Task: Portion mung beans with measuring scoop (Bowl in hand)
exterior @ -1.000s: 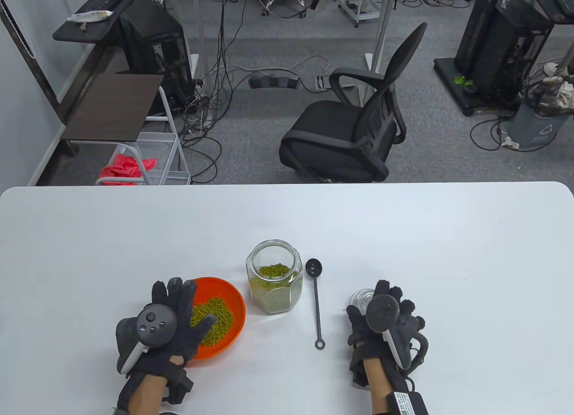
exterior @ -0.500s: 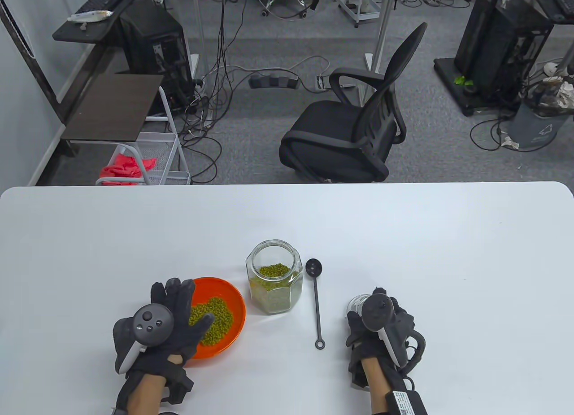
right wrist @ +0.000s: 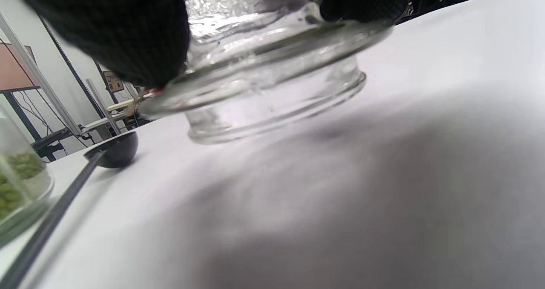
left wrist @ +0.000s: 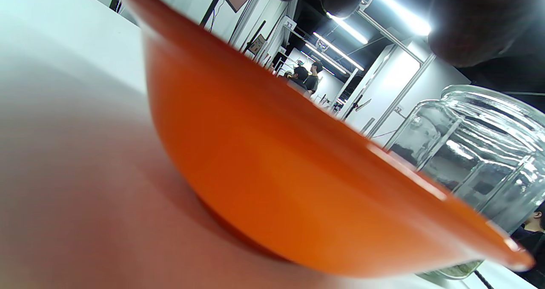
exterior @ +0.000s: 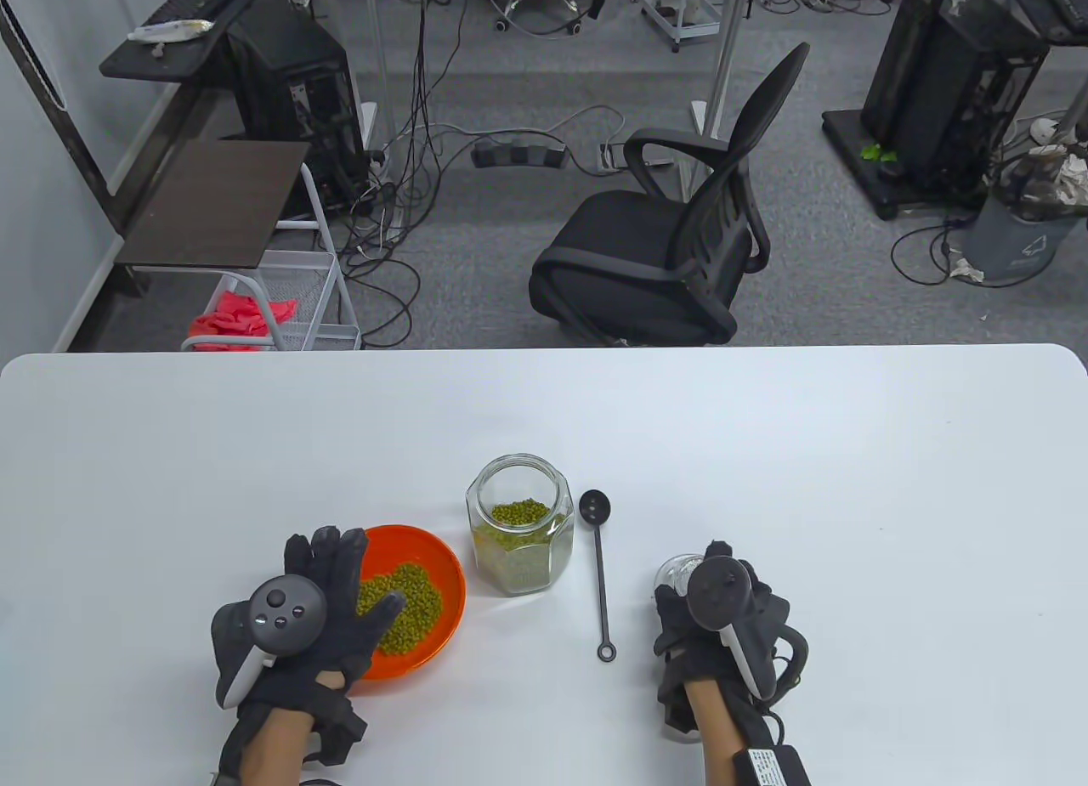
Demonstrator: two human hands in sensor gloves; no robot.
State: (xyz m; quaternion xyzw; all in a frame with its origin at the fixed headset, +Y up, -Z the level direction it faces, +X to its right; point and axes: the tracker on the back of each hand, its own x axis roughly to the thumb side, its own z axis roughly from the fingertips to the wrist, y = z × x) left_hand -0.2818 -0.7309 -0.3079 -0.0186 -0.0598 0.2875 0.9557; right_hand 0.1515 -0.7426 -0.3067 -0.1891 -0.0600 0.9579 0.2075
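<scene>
An orange bowl [exterior: 442, 565] with mung beans [exterior: 412, 603] sits on the white table. My left hand [exterior: 361, 569] lies spread over its left rim, the thumb above the beans; in the left wrist view the fingers [left wrist: 481, 29] hang above the bowl [left wrist: 272, 187] and do not clasp it. An open glass jar [exterior: 520, 535] of beans stands right of the bowl. A black measuring scoop [exterior: 600, 573] lies free beside the jar. My right hand [exterior: 710, 582] grips a glass lid [exterior: 676, 569]; its fingers [right wrist: 110, 29] clamp the lid [right wrist: 272, 89], tilted just over the table.
The table [exterior: 850, 480] stretches wide to the right and back. A black office chair [exterior: 671, 242] stands beyond the far edge. The scoop's bowl [right wrist: 113, 150] and the jar's side [right wrist: 17, 182] show left of the lid.
My right hand's fingers have curled down around the glass lid and drawn slightly back. My left hand has shifted slightly left over the bowl. Jar and scoop have not moved.
</scene>
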